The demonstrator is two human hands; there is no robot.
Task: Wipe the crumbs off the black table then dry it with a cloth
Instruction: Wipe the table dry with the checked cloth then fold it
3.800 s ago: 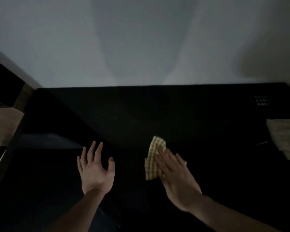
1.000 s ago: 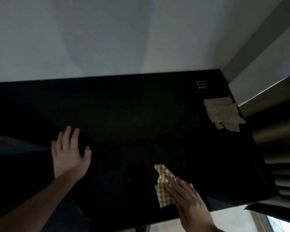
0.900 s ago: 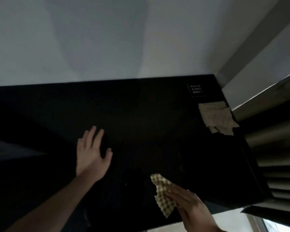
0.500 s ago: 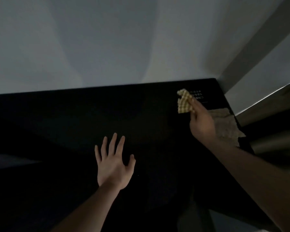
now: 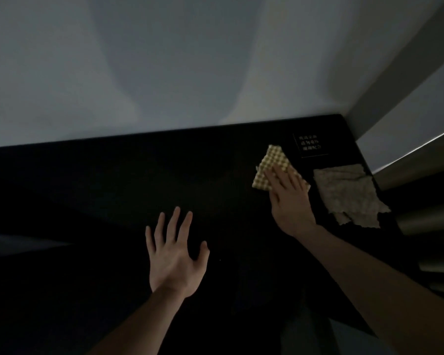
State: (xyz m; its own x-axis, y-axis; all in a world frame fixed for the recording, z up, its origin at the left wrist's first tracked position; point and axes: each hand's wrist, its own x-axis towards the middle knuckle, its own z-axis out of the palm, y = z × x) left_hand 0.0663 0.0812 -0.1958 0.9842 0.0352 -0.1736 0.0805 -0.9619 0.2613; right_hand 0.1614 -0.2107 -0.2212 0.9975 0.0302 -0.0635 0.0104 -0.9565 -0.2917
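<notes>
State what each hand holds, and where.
Right hand presses flat on the checked cloth's near half, not gripping it. Left hand holds nothing, fingers spread.

The scene is dim and underexposed. The black tabletop (image 5: 113, 190) swallows nearly all detail, its near left part merging into shadow. The pale wall (image 5: 164, 60) at the far side is the brightest area, crossed by broad soft shadows. A thin bright glint runs along a metal edge (image 5: 410, 152) at the right. Straight lines bend toward the frame's edges. The picture is soft and grainy; the small label (image 5: 310, 145) is unreadable.
</notes>
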